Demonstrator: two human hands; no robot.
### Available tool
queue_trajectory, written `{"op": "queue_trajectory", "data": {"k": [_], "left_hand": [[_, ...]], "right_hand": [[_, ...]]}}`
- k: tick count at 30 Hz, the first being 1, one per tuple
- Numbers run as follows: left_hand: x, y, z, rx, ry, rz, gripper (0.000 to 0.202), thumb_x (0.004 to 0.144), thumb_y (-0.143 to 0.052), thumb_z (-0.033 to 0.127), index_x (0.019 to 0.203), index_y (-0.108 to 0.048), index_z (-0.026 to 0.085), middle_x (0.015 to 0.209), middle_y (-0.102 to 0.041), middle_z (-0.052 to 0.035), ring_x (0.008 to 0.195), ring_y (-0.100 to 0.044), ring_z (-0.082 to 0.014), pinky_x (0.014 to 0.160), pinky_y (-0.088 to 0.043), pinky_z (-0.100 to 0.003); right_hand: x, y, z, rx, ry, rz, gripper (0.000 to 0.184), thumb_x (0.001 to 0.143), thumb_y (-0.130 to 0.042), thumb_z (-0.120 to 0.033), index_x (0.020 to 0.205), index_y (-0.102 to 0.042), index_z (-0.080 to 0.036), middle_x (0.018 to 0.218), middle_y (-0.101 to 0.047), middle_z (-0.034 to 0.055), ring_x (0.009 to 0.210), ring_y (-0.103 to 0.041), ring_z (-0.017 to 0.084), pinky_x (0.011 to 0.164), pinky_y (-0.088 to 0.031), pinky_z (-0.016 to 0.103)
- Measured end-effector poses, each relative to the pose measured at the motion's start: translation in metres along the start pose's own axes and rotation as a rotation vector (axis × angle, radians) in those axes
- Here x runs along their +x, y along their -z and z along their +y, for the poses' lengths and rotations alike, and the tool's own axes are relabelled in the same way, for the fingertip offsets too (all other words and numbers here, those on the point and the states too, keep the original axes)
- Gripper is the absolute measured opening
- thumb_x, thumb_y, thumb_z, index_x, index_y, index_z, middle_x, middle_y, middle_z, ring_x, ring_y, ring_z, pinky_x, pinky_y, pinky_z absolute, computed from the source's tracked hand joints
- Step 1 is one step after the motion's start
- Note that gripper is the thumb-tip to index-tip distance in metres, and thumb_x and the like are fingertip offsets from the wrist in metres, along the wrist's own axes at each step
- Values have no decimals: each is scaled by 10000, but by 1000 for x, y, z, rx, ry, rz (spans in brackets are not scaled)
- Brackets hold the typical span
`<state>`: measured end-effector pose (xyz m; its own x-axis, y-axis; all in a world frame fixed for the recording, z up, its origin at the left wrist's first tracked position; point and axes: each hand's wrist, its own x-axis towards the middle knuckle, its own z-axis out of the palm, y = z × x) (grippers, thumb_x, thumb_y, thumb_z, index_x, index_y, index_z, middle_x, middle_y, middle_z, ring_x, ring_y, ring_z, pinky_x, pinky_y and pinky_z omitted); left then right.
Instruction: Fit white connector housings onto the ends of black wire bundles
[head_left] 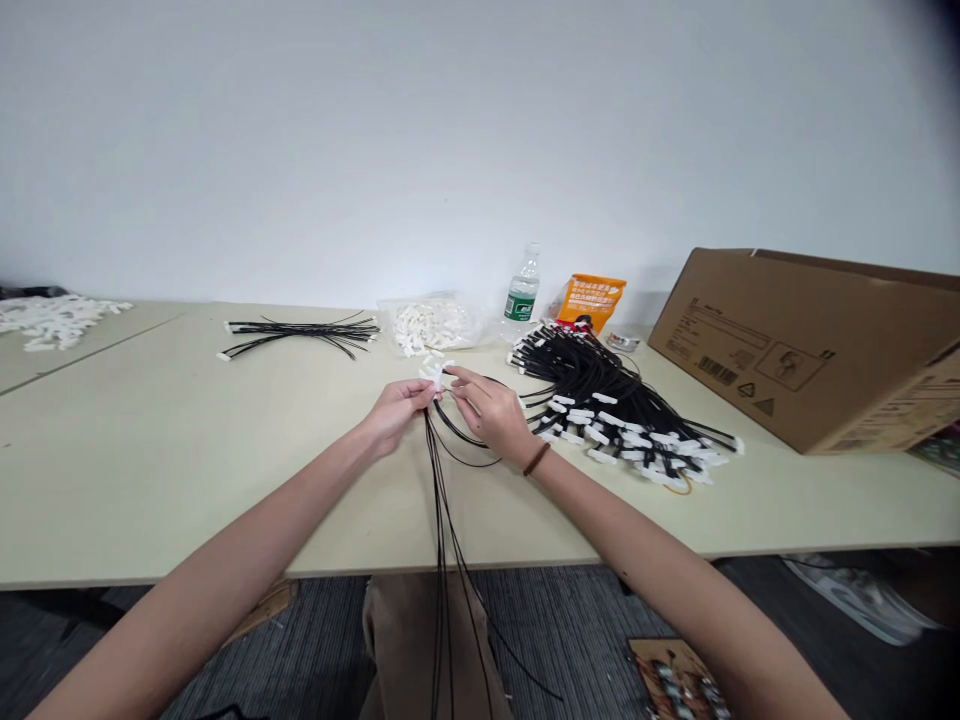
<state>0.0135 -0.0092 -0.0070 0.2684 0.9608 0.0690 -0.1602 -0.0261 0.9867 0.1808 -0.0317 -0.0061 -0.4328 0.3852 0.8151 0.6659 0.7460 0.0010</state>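
Note:
My left hand pinches a white plastic connector above the middle of the table. From it several thin black cables hang over the table's front edge and past my knee. My right hand is closed at the connector's right side, its fingertips on a black wire; the wire end is too small to make out. Other black wires curve out in loops under my right hand. Just behind the hands, more white connectors lie in front of a clear bag of white connectors.
On the right lies a big pile of black cables with white ends, beside a cardboard box. A water bottle and an orange packet stand behind. A cable bundle and loose white connectors lie on the left.

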Motion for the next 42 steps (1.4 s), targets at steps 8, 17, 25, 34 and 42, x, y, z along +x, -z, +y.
{"op": "queue_trajectory", "data": {"k": [8,17,25,34,42], "left_hand": [[-1,-1,1,-26,21,-22,276,585,-729,374,712,-660,139,739,-614,-26,684,-485,-109,687,-335,-250],[1,2,-2,-13,10,-42,282,598,-720,381,728,-659,139,758,-611,-31,691,-479,-110,669,-329,-246],[1,2,-3,-1,-6,-59,259,610,-710,366,726,-658,141,749,-604,-26,679,-467,-105,661,-322,-244],[0,0,-2,15,-4,-57,257,595,-718,362,702,-656,137,732,-607,-27,657,-460,-103,660,-323,-248],[1,1,-4,17,-12,-56,269,594,-717,373,709,-649,139,734,-603,-20,653,-457,-98,651,-319,-241]], "right_hand": [[0,-1,-3,-43,9,8,165,873,-423,-158,798,-568,-184,1190,-584,67,963,-608,159,803,-497,297],[1,-2,-5,6,-31,35,174,869,-413,-153,778,-558,-184,1161,-599,70,922,-612,149,794,-489,293],[0,-4,-6,51,-77,56,161,865,-418,-160,792,-559,-189,1153,-600,66,913,-609,146,794,-486,296],[0,-4,-7,38,-88,34,170,865,-419,-162,778,-563,-188,1153,-601,60,895,-610,146,785,-487,295],[1,-2,-5,58,-49,34,148,860,-420,-149,798,-551,-182,1151,-604,78,920,-616,155,799,-494,297]]}}
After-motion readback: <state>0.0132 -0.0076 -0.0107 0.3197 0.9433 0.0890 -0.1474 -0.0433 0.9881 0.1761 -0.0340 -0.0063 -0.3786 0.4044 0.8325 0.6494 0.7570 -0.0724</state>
